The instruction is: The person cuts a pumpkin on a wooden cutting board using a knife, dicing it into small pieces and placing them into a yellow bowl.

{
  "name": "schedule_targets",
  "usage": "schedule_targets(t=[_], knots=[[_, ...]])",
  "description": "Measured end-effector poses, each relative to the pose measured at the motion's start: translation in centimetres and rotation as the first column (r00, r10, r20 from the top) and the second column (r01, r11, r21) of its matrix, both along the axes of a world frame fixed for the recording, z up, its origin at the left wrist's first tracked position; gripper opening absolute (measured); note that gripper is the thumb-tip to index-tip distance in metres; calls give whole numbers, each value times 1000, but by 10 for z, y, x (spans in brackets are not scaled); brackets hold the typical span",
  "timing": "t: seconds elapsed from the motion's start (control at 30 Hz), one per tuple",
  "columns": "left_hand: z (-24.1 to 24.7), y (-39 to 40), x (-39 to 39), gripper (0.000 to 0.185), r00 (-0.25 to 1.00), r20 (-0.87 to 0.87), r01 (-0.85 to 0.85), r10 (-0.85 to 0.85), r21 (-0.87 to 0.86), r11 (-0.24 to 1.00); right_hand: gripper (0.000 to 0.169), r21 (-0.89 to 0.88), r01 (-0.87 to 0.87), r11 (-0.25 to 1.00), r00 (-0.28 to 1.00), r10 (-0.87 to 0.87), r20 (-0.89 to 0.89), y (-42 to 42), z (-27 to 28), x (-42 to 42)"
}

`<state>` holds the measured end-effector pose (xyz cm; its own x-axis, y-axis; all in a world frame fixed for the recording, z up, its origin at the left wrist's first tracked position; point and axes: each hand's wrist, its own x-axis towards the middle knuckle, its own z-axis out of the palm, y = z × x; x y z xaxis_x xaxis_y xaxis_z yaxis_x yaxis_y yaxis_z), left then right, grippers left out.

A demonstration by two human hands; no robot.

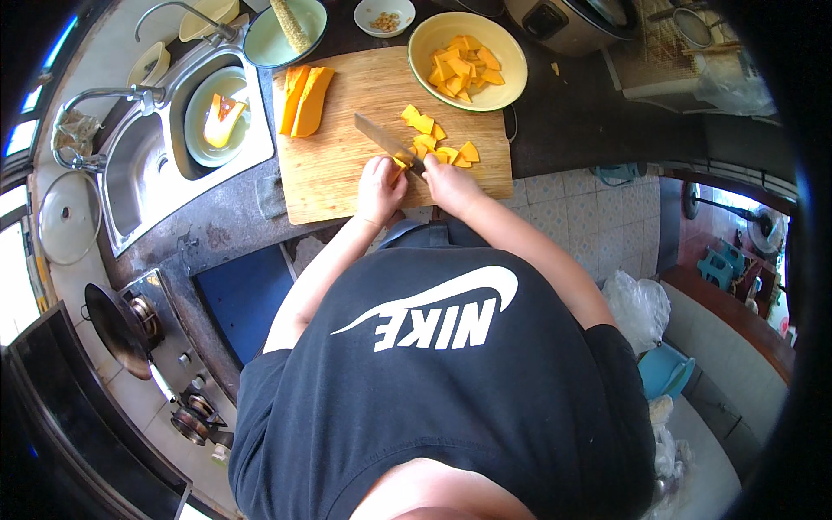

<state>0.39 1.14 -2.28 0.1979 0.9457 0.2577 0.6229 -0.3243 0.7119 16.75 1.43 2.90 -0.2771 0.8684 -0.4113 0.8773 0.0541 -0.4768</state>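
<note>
My right hand (453, 184) grips the handle of a cleaver-like kitchen knife (383, 138), its blade slanting up and left over a wooden cutting board (344, 175). Close beside the blade, my left hand (381, 188) presses a small orange pumpkin piece (400, 163) against the board. Several cut pumpkin slices (426, 130) lie scattered right of the knife. Two long pumpkin wedges (304, 103) rest at the board's upper left. On its upper right edge stands a yellow enamel bowl (419, 39) holding many pumpkin slices (463, 67).
A green bowl (260, 39) with a bare corn cob (290, 27) and a white bowl (367, 12) with kernels stand behind the board. Leftward, a steel sink (140, 175) holds a basin (195, 130) with a pumpkin piece (222, 127). A wok (114, 331) sits on the gas stove.
</note>
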Motion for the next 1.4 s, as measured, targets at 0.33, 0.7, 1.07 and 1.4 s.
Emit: schedule_targets(t=[0.33, 0.7, 1.07, 1.4], knots=[[2, 5, -1, 16, 1000, 30, 4, -4, -7, 1000, 18, 112, 6, 994, 1000, -8, 15, -10, 33, 5], [3, 5, -2, 17, 999, 25, 35, -34, -33, 999, 14, 63, -35, 997, 998, 32, 51, -21, 49, 0], [1, 5, -2, 19, 998, 32, 55, -53, -51, 997, 18, -1, 9, 1000, 1000, -9, 16, -17, 14, -10], [-5, 10, -5, 18, 1000, 23, -19, 18, 12, 1000, 20, 7, -3, 1000, 998, 3, 67, -1, 6, -21]])
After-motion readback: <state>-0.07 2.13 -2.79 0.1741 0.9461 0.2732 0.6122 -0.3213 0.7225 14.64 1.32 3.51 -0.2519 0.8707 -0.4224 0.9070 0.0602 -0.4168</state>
